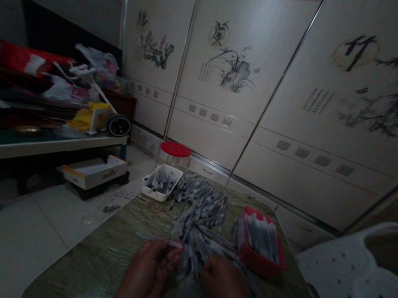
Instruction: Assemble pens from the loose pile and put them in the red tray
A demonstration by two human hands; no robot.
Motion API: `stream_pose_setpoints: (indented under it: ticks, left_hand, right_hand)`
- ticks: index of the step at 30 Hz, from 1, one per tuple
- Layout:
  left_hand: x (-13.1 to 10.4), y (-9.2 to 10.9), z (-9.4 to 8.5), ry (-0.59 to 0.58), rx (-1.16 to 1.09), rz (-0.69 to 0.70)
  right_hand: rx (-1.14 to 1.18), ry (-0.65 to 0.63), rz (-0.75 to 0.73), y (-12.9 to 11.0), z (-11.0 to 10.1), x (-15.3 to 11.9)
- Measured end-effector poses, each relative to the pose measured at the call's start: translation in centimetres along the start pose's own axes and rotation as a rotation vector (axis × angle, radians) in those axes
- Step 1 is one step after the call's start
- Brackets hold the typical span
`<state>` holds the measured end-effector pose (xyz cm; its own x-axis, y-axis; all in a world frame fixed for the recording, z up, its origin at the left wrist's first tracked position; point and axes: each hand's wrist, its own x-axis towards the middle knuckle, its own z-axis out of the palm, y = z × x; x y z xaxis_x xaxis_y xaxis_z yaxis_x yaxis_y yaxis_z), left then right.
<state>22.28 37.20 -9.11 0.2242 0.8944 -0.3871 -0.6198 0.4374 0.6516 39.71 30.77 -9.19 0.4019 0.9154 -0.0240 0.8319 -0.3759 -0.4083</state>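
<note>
My left hand (pixel 152 269) pinches a thin clear pen (pixel 156 238) that lies level across the fingertips, its right end reddish. My right hand (pixel 224 279) is curled closed at the right side of a heap of grey, clear pens (pixel 202 206); whatever its fingers hold is hidden. The heap spreads over the tabletop (pixel 99 254) beyond and between both hands. To the right, a red plastic basket (pixel 263 263) holds many similar pens standing close together. A white basket (pixel 163 196) at the far left of the tabletop holds short grey, dark-tipped pieces too small to name.
A white plastic chair (pixel 363 286) stands close on the right. Behind the table are a red stool (pixel 175 149) and sliding wardrobe doors (pixel 219 122). At left, a low table (pixel 46 142) carries bags and a wheeled toy, with a shoe box (pixel 97 172) beside it.
</note>
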Motion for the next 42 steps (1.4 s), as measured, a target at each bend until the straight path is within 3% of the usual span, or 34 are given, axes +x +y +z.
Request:
stream_pose_setpoints:
  ticks: [12,20,25,28,32,36,42]
  left_hand:
    - [-0.1,0.6,-0.1,0.008,-0.011,-0.011]
    - [-0.9,0.1,0.3,-0.061,0.000,-0.023]
    - [-1.7,-0.8,1.1,-0.083,0.006,-0.091]
    - [-2.1,-1.1,1.5,-0.092,0.005,-0.127]
    - [-2.4,-1.7,1.8,-0.122,0.009,-0.165]
    - [-2.2,-2.5,1.9,-0.141,0.018,-0.191]
    - [-2.1,-3.2,2.0,-0.143,0.049,-0.195]
  right_hand:
    - [0.022,-0.022,-0.003,-1.0,1.0,1.0]
    - [0.339,0.035,-0.057,-0.4,-0.3,-0.6]
    - [0.962,0.077,0.115,0.0,0.8,-3.1]
    - [1.169,0.184,0.181,0.0,2.1,-3.8]
    - [1.223,0.219,0.168,0.3,2.8,-3.8]
    - [1.270,0.170,0.177,1.0,2.6,-3.6]
    - [1.254,0.247,0.184,0.4,2.2,-4.2]
